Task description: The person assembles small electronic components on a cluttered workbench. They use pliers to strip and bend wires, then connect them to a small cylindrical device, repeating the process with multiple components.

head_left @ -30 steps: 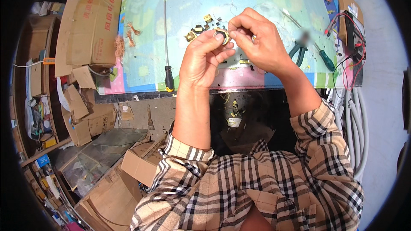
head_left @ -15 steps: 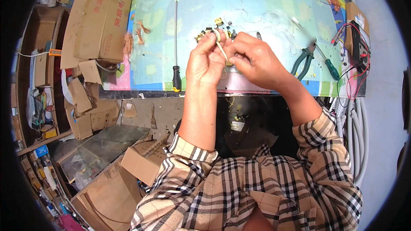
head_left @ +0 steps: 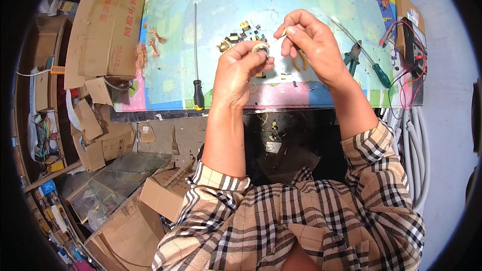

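My left hand (head_left: 236,70) is closed over the near middle of the table, pinching a small round coil-like part (head_left: 261,49) with a pale rim and a greyish inside. To its right and a little farther off is my right hand (head_left: 316,45), thumb and forefinger pressed together on a thin pale yellow strip (head_left: 281,34). A gap separates the two hands; whether the strip still joins the round part cannot be made out. Beyond my left hand lie several small yellow-and-black transformer pieces (head_left: 233,38). Curved yellow tool handles (head_left: 300,62) show beside my right wrist, partly hidden.
A long screwdriver (head_left: 198,90) with a black handle lies at left. Green-handled pliers (head_left: 352,56) and a green screwdriver (head_left: 380,74) lie at right, near a black power strip (head_left: 417,45) with red leads. Copper wire bundles (head_left: 156,36) lie beside a cardboard box (head_left: 115,25).
My hands have drawn apart: the right has moved up and away with the pale strip's end. The left has turned, showing the round part. The whole view has shifted slightly.
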Demonstrator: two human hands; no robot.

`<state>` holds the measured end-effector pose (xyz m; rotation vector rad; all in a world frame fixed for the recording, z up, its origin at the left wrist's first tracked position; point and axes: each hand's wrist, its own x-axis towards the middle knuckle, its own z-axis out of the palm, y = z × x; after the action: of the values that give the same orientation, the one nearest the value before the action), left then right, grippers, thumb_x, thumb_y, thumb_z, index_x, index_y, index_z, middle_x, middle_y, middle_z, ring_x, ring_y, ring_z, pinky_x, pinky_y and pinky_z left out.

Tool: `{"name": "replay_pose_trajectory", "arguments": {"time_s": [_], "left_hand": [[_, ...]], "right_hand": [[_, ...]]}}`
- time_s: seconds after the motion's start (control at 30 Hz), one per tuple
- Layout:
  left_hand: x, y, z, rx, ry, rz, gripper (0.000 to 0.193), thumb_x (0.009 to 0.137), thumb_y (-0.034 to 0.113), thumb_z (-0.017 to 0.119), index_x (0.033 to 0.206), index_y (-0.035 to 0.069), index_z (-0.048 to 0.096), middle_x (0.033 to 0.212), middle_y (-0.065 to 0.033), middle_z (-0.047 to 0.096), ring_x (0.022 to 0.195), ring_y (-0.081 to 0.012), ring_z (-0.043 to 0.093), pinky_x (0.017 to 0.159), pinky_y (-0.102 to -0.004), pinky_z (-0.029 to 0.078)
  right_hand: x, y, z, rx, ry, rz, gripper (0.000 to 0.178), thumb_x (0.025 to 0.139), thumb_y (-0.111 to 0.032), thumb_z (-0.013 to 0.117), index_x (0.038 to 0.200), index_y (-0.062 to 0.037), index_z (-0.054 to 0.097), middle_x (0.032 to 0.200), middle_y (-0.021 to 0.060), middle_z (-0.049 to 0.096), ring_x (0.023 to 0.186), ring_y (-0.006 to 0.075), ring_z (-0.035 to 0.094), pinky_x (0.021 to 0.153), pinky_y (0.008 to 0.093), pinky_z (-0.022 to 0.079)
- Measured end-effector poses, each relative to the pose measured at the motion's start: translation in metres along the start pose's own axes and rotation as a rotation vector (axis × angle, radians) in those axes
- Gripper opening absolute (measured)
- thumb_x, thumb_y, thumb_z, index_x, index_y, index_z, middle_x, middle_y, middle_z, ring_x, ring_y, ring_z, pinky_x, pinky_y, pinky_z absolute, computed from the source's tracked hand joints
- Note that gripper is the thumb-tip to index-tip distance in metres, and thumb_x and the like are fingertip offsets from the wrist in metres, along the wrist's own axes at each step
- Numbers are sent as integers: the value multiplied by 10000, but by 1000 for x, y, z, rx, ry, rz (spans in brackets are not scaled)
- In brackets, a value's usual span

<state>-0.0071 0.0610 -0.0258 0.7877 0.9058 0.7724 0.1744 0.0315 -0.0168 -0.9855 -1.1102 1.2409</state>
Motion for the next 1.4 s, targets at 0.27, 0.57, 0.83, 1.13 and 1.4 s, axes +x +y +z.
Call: {"name": "replay_pose_trajectory", "arguments": {"time_s": [0.27,0.57,0.83,1.13,1.4], "left_hand": [[9,0,-18,-508,20,56,187,854,-18,612,1037,-31,576,950,-148,629,955,-264,621,986,-448,481],[11,3,-28,-722,160,47,187,821,-84,599,994,-29,556,970,-151,605,977,-287,607,958,-451,499],[-3,4,-7,227,80,147,347,776,-58,571,1116,-31,635,898,-46,613,774,-118,605,742,-304,537],[-2,4,-1,341,62,132,172,782,-41,583,949,-23,619,803,-72,643,724,-161,648,715,-280,522],[9,6,-24,-491,120,160,151,790,-66,574,934,-22,562,886,-139,617,860,-263,631,803,-383,566]], "right_hand": [[-3,-6,-3,31,-145,90,111,968,-137,505,985,-31,534,897,38,614,707,88,570,677,241,466],[-7,-12,-7,6,-332,246,119,944,-154,540,965,-37,537,864,43,624,671,105,598,635,253,479],[2,-11,-33,183,29,61,127,966,-168,528,1021,-56,553,951,71,646,821,132,656,718,216,486],[1,-15,-40,249,8,-3,121,952,-165,540,1003,-58,563,894,53,637,804,133,651,714,233,480],[-5,-26,-39,153,-107,155,132,910,-180,554,944,-53,559,810,42,608,677,111,605,665,255,481]]}}
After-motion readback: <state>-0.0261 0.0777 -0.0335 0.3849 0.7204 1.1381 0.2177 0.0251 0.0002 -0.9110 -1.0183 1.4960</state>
